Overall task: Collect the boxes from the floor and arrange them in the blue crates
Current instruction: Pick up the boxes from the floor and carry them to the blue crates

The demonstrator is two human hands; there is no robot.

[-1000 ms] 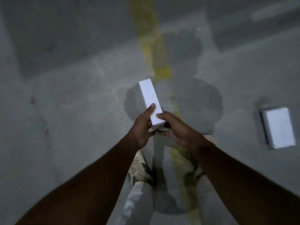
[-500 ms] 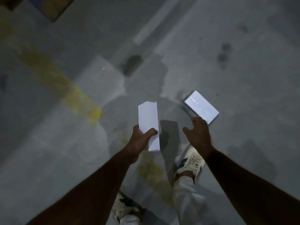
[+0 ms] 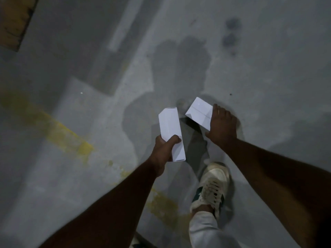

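Note:
My left hand (image 3: 163, 151) grips a long white box (image 3: 171, 129) by its lower half and holds it upright above the grey floor. A second white box (image 3: 198, 111) lies on the floor just to the right, tilted. My right hand (image 3: 221, 125) is down over its near end, with the thumb at one side and the fingers along the other. Whether that box has left the floor I cannot tell. No blue crate is in view.
The grey concrete floor (image 3: 268, 77) has a worn yellow painted line (image 3: 68, 136) running diagonally at the left. My right foot in a white shoe (image 3: 211, 187) stands just below the boxes. A brown panel (image 3: 14, 20) sits at the top left corner.
My right hand let go of the long box, reached down and closed over the box on the floor. The view swung round toward that box; my left hand keeps the long box.

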